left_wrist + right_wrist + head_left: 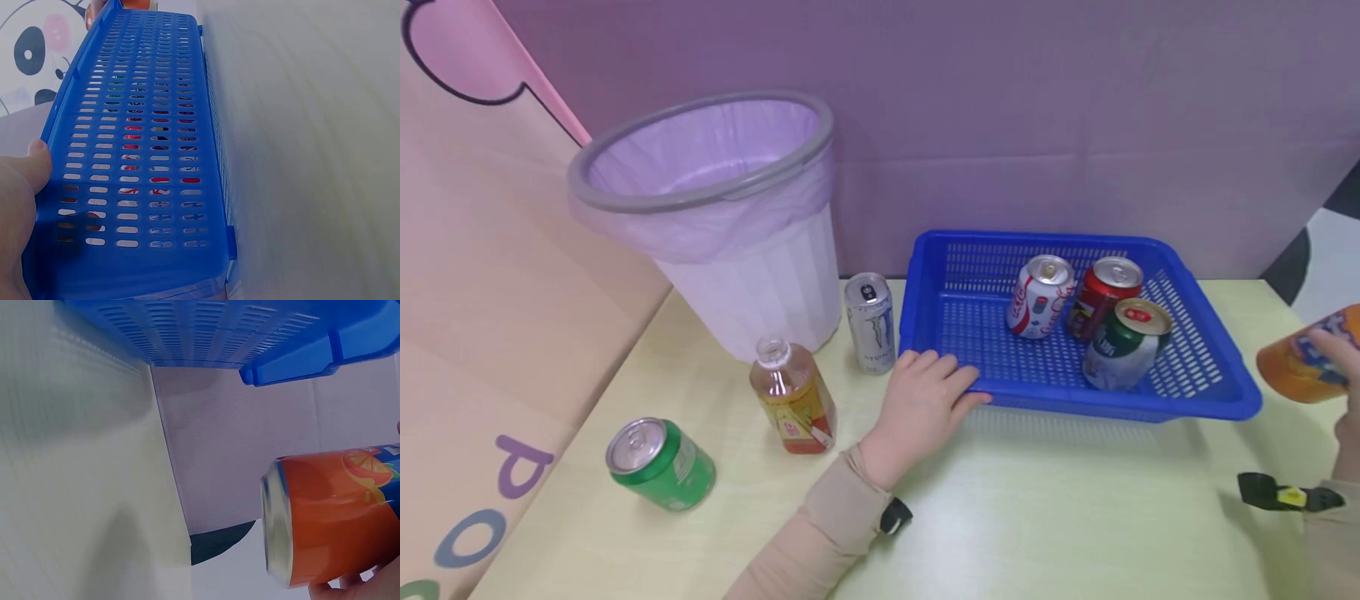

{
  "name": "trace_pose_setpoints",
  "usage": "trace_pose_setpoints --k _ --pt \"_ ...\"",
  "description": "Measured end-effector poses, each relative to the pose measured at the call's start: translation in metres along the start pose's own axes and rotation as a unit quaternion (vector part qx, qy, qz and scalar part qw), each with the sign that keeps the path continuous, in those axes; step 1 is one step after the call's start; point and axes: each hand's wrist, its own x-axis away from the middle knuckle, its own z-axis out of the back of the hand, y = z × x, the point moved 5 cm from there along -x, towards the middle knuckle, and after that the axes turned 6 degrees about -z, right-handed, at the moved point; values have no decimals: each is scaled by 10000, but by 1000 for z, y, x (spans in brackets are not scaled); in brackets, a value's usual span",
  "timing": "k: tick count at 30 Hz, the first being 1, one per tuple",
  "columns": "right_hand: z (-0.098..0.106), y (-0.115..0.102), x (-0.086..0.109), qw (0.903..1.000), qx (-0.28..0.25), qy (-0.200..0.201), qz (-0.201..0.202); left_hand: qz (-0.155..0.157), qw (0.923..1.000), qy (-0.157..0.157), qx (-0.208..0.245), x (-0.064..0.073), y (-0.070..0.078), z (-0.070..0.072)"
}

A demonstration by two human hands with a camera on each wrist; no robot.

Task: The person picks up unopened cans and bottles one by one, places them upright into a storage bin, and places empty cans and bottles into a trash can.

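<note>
My left hand point(921, 408) grips the near left corner of a blue plastic basket point(1075, 408), fingers over the rim. The left wrist view has the thumb point(39, 164) against the basket's outer side. Inside stand a white-and-red Coca-Cola can point(1037, 302), a red can point(1101, 293) and a green-and-silver can point(1123, 346). Off the basket's right side, my right hand point(1347, 367) holds an orange soda can point(1303, 362) tilted in the air. The right wrist view shows that can's silver end point(278, 528) and an orange-slice print; part of the hand is out of frame.
A white bin point(752, 283) with a grey rim and purple liner stands at the back left. Before it are a Monster can point(872, 325), an uncapped bottle point(797, 400) of amber drink and a leaning green can point(662, 467). A purple-grey wall point(1075, 100) rises behind the table.
</note>
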Motion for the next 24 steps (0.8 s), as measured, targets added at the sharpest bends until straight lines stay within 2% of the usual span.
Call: trace_pose_setpoints --k 4,7,8,11,15,18,20,24 --pt "5 9 -12 9986 -508 9 123 20 10000 -20 6 0 0 1" --pt "3 3 -4 9980 -605 0 172 25 10000 -31 9 -1 0 1" --pt "0 -3 2 9979 -625 -8 171 24 10000 -43 9 -1 0 1" --pt "-8 -22 24 9992 -194 42 346 23 10000 -80 30 -1 1 1" --pt "-19 -48 56 9989 -32 124 461 45 9998 -156 114 -2 2 1" --pt "-27 -67 77 9974 -419 93 574 102 9995 -221 178 -2 1 1" --pt "-33 -82 91 9966 -311 139 745 132 9994 -227 210 -2 0 1" --pt "-41 -102 108 9934 -512 68 1022 110 9996 -180 213 -1 -1 1"
